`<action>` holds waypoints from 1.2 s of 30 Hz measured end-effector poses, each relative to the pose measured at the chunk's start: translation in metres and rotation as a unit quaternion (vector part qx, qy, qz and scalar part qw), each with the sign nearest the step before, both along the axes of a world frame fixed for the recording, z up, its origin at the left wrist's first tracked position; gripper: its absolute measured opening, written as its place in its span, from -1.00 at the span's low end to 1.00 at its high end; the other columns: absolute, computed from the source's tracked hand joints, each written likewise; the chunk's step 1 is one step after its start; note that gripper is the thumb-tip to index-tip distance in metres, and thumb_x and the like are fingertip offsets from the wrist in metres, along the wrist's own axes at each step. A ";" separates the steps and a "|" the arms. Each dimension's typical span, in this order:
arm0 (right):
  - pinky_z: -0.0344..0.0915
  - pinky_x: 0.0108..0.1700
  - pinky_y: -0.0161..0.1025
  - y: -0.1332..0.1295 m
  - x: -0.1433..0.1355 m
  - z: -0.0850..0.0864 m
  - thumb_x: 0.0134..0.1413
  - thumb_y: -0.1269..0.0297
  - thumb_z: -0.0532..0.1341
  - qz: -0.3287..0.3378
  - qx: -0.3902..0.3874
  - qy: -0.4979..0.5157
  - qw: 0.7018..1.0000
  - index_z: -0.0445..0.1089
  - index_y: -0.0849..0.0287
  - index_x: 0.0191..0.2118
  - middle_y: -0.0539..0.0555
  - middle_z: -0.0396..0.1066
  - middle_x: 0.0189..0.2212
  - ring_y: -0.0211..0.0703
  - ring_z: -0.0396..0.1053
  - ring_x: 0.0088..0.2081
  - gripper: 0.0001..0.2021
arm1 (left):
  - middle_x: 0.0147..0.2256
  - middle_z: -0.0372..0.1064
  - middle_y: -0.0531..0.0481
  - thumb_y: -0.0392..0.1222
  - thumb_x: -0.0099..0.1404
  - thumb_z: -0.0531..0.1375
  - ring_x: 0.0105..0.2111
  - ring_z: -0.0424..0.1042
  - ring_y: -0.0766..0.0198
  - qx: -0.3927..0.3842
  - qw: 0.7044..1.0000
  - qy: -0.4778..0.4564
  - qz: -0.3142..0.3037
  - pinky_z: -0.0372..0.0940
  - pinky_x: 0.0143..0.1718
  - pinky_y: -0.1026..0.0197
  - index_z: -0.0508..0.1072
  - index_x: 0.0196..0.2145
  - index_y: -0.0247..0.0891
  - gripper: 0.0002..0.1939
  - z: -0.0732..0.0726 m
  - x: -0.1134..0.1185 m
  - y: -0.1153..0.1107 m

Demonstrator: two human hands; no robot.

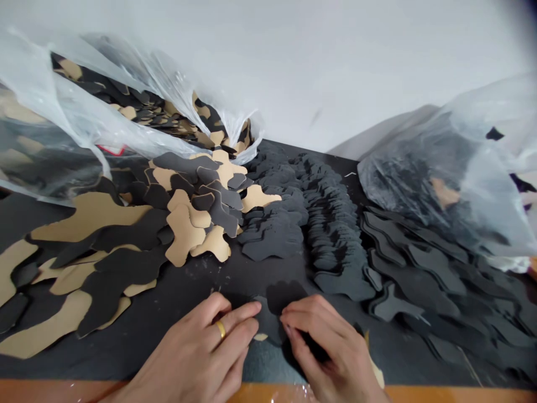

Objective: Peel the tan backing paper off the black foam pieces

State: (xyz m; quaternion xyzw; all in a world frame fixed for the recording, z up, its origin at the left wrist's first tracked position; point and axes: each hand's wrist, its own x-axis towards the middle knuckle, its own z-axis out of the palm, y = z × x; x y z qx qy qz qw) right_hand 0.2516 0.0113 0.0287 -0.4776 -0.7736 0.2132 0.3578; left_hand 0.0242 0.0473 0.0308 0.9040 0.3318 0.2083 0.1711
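My left hand (210,341), with a gold ring on one finger, is closed at the left edge of a dark, flat cut-out piece (268,316) low in the middle of the table. My right hand (325,338) pinches the same piece at its right edge, thumb and fingers together. Fingers partly cover the piece, so its full outline is hidden. A small tan patch (260,337) shows near the left fingertips. Just beyond the hands stand overlapping rows of black cut-outs (272,238). Under the right wrist, a tan scrap (377,364) pokes out.
Loose tan and black cut-outs (184,229) are heaped to the left, beside an open plastic bag (138,134) full of similar pieces. Another clear bag (423,168) stands at the right, behind spread dark grey pieces (419,280). A white wall (293,67) closes off the back.
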 end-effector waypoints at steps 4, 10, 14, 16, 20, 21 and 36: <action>0.44 -0.09 -0.06 -0.006 -0.001 0.003 0.17 0.37 0.27 -0.009 0.040 -0.083 0.996 0.38 0.21 -0.04 0.22 0.43 -0.11 0.01 0.39 -0.09 -0.76 | -0.16 0.54 -0.03 -0.43 0.35 -0.02 -0.26 0.41 0.19 -0.016 1.000 -0.003 0.011 0.44 -0.26 0.22 0.40 -0.04 -0.23 -0.67 0.004 -0.002 0.000; 0.42 -0.06 -0.03 -0.004 -0.009 0.001 0.17 0.49 0.22 0.021 0.202 -0.218 0.955 0.44 0.20 -0.08 0.25 0.42 0.00 0.07 0.38 0.00 -0.80 | -0.16 0.53 -0.03 -0.38 0.43 -0.05 -0.20 0.40 0.18 -0.031 0.999 -0.026 -0.003 0.39 -0.20 0.21 0.34 0.02 -0.23 -0.71 0.001 -0.005 0.002; 0.43 -0.06 -0.08 -0.002 -0.016 0.002 0.23 0.48 0.15 0.025 0.244 -0.238 0.940 0.45 0.16 -0.11 0.22 0.42 0.00 0.00 0.39 0.00 -0.81 | -0.21 0.51 0.03 -0.39 0.44 -0.05 -0.18 0.40 0.19 -0.052 0.999 -0.008 0.008 0.36 -0.22 0.22 0.37 -0.05 -0.19 -0.72 0.006 -0.006 0.003; 0.42 -0.04 -0.05 -0.002 -0.018 0.004 0.21 0.46 0.17 0.036 0.235 -0.234 0.943 0.45 0.18 -0.11 0.24 0.40 0.00 0.02 0.38 0.01 -0.82 | -0.25 0.49 0.05 -0.38 0.45 -0.06 -0.19 0.40 0.20 -0.062 0.998 0.000 0.015 0.34 -0.25 0.24 0.38 -0.08 -0.17 -0.73 0.009 -0.006 0.004; 0.43 -0.07 -0.03 0.001 -0.022 0.005 0.21 0.49 0.16 0.017 0.235 -0.243 0.941 0.45 0.18 -0.05 0.26 0.39 0.02 0.05 0.37 0.01 -0.76 | -0.23 0.47 0.05 -0.36 0.47 -0.07 -0.17 0.40 0.20 -0.072 0.997 -0.003 0.016 0.33 -0.22 0.23 0.37 -0.08 -0.17 -0.73 0.012 -0.007 0.005; 0.43 -0.08 -0.05 0.003 -0.023 0.004 0.22 0.50 0.15 0.011 0.247 -0.241 0.939 0.45 0.17 -0.06 0.25 0.41 0.01 0.03 0.37 0.00 -0.77 | -0.24 0.46 0.05 -0.36 0.47 -0.07 -0.17 0.39 0.20 -0.076 0.997 -0.003 0.017 0.33 -0.21 0.23 0.37 -0.08 -0.16 -0.73 0.012 -0.007 0.006; 0.33 0.05 -0.05 -0.048 -0.013 0.036 0.33 0.42 0.07 0.071 0.137 -0.148 0.977 0.34 0.18 -0.21 0.15 0.47 -0.15 -0.05 0.39 -0.05 -0.88 | -0.15 0.41 -0.06 -0.25 0.24 0.18 -0.06 0.40 0.08 -0.137 0.990 0.009 0.010 0.34 -0.08 0.09 0.31 0.08 -0.12 -0.57 0.012 -0.010 0.001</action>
